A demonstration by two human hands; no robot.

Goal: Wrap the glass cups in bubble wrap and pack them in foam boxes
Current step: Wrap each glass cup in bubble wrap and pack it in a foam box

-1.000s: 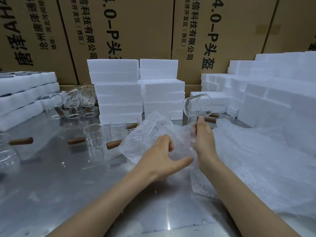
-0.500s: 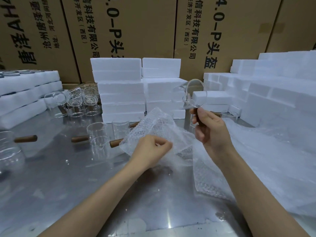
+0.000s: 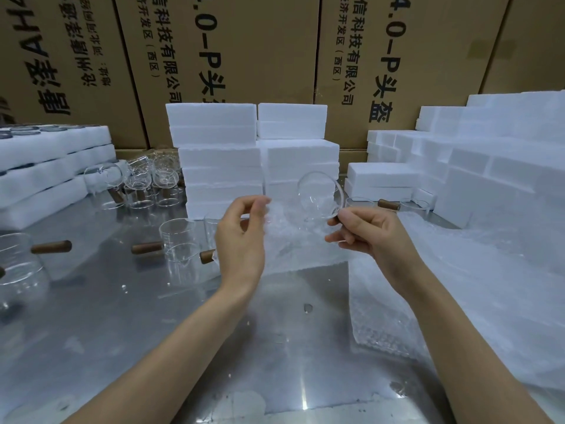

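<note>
Tilting glass cup point(image 3: 319, 197) above right fingers point(image 3: 345, 220)

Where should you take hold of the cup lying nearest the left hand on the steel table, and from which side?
Take the cup by its wooden handle, coming from the left. The handle sticks out sideways to the left, clear of the other cups, and offers a solid opaque grip, while the thin glass body is smooth, with a second cup close against it.

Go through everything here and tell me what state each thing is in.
Left hand: pinching bubble wrap sheet, lifted.
Right hand: holding glass cup, tilted, unwrapped.
Table cups: bare, unwrapped.
Foam boxes: stacked.
Wrap pile: loose on table.
</note>
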